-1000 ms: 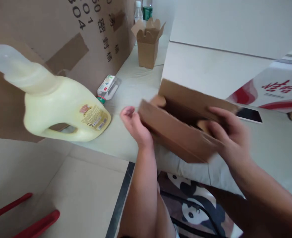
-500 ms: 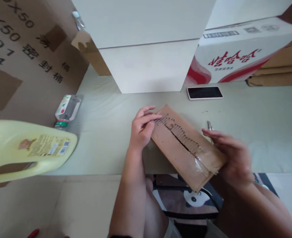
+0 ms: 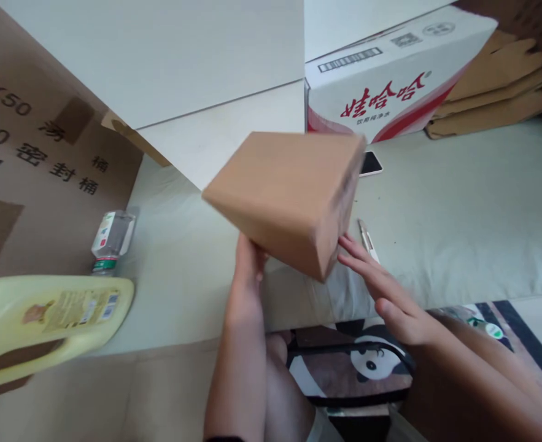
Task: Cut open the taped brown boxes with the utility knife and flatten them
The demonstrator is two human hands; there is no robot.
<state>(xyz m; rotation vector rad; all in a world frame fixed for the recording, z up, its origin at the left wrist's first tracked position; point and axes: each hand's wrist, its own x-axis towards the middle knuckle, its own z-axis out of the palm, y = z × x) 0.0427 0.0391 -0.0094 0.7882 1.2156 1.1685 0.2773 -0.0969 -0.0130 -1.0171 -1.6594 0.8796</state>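
A brown cardboard box (image 3: 284, 184) is raised and tilted above the pale green cloth, a plain broad face turned up. Under its near left edge my left hand (image 3: 251, 261) supports it, fingers mostly hidden behind the box. My right hand (image 3: 381, 288) has its fingers stretched out, their tips at the box's lower right side. Just beyond those fingers lies a utility knife (image 3: 367, 239) on the cloth. Partly covered by the box, a phone (image 3: 372, 163) rests farther back.
Tall white boxes (image 3: 183, 61) stand behind, beside a red and white carton (image 3: 381, 92) and folded cardboard (image 3: 491, 92). At left are a clear bottle (image 3: 114, 236), a yellow jug (image 3: 54, 325) and a large printed carton (image 3: 35, 147).
The box has been lifted and turned over, so its torn, taped face no longer shows on top. My left hand has gone beneath it. The view has shifted to the right.
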